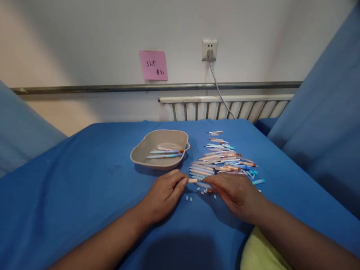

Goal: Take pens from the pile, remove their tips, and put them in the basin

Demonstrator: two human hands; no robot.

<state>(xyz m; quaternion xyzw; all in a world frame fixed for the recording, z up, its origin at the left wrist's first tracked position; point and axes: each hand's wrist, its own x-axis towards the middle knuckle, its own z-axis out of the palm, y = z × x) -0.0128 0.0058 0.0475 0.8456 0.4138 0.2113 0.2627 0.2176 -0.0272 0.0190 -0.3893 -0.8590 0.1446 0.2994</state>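
My left hand (165,195) is closed around a pale orange pen barrel (192,180), whose end sticks out to the right past the thumb. Facing it, my right hand (236,195) pinches thumb and fingers together at a small piece just off that end; the piece is mostly hidden. Several small white bits (191,199) lie on the cloth below and between the hands. Behind my right hand spreads a heap of pen parts (205,167): pastel barrels, thin refills and small caps. A few assembled-looking pens (161,156) rest in a beige basin (136,159) beyond my left hand.
A blue cloth (84,180) covers the table. At the back are a white wall with a pink note (153,65), a socket (209,50) with a plugged-in cable, a metal rail (112,88) and a radiator (225,99). Blue curtains (323,112) hang at both sides.
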